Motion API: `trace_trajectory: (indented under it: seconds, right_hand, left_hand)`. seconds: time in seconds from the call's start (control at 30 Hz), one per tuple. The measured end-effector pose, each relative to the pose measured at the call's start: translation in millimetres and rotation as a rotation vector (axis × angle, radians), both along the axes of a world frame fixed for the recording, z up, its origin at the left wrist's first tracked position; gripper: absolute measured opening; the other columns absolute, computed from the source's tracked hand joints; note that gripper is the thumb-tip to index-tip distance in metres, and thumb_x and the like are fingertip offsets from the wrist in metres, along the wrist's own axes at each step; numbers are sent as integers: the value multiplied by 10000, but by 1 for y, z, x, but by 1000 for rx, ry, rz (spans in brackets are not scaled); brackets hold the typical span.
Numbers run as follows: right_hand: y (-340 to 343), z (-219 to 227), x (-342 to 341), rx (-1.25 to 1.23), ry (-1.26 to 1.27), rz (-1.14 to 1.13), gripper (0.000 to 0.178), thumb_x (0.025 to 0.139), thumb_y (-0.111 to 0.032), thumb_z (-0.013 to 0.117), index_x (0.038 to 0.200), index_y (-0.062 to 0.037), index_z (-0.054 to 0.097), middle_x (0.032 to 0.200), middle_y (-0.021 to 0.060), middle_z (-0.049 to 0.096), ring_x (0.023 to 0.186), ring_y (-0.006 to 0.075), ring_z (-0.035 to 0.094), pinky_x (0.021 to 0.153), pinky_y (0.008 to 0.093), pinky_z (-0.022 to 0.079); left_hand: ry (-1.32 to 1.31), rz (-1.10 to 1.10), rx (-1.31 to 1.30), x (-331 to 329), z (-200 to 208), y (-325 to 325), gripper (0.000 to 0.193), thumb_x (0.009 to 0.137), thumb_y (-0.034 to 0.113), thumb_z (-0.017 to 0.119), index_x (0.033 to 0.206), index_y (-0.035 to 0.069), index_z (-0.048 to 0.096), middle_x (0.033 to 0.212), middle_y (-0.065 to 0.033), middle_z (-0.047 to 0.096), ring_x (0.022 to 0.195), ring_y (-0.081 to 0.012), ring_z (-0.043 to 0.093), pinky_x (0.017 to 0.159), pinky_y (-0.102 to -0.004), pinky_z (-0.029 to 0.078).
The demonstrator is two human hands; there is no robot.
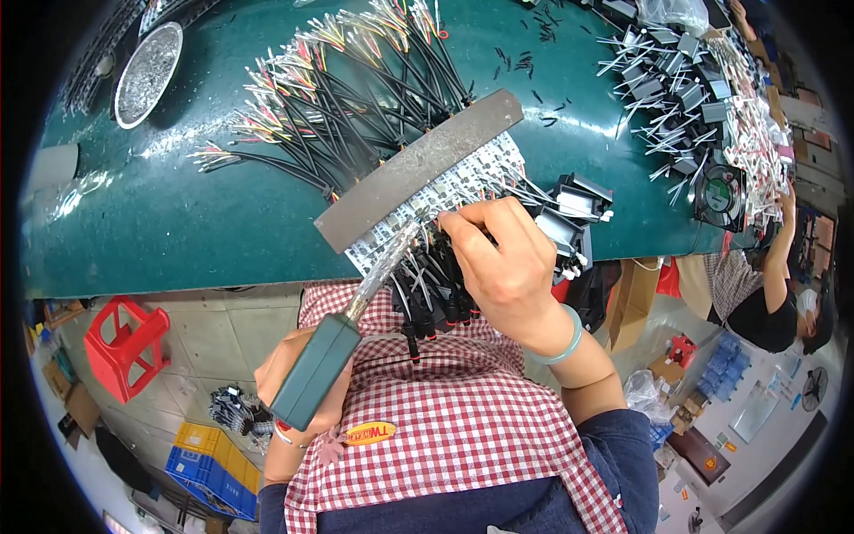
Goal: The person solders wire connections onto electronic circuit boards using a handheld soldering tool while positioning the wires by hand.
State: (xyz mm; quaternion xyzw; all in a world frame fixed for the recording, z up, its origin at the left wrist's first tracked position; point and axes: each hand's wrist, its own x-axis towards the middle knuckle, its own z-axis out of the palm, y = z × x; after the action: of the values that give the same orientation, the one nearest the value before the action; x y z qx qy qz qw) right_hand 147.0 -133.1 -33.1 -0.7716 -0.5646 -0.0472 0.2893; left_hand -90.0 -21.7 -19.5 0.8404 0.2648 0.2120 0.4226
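Observation:
My left hand [334, 396] is wrapped round a dark green, boxy hand tool [313, 372] with a long, foil-wrapped barrel. The barrel's tip meets the white circuit board panel [506, 160] at the table edge. Close beside that tip, my right hand [505, 267] pinches thumb and forefinger together over the panel; what lies between them is too small to make out. A heavy grey metal bar [422, 165] lies across the panel. Black cables [414, 336] with dark connectors hang from its near side, over my checked apron. White leads run out beneath my right hand.
Black cables with stripped coloured ends [329, 98] fan out beyond the bar. A shallow bowl [149, 76] sits far left. Black housings with white leads [676, 98] and a small fan [721, 198] lie right. A red stool [127, 347] stands left; a co-worker [772, 294] works at right.

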Motion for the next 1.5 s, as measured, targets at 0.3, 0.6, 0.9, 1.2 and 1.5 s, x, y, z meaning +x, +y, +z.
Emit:
trace_trajectory:
  seconds: [0.3,0.6,0.9,1.2,1.5]
  right_hand:
    - [0,-5,2,27,-39,30,242,676,-42,659,915,-7,667,829,67,579,697,211,578,510,303,458]
    - [0,1,-1,-2,8,-17,266,663,62,745,912,-20,705,789,64,605,664,212,588,534,319,466]
    - [-1,-6,1,20,-32,22,241,685,-60,646,919,-11,665,826,62,569,701,207,569,523,301,457]
    - [-1,-5,1,21,-24,14,227,689,-64,641,910,-15,661,815,58,558,702,204,566,528,297,459]
    - [4,-3,-2,95,74,-74,250,691,96,733,906,-14,666,795,82,602,695,242,600,563,336,478]
  left_hand:
    - [-57,-22,10,7,-11,0,218,718,36,768,901,-56,693,803,-166,659,589,-254,638,531,-318,476]
    - [-64,-53,-13,7,-5,3,197,702,-8,751,879,-59,680,784,-156,636,594,-256,630,533,-320,482]
    - [72,219,-203,-17,14,1,361,689,61,791,1012,-61,684,871,-147,683,665,-240,668,606,-315,526]
    - [-373,373,-1106,-15,32,12,591,754,114,727,1234,-114,469,1129,-254,580,520,-153,532,420,-233,408]
    - [-23,128,-610,-35,-2,-5,475,842,66,700,1270,-68,546,1023,-133,675,606,-155,571,551,-286,458]
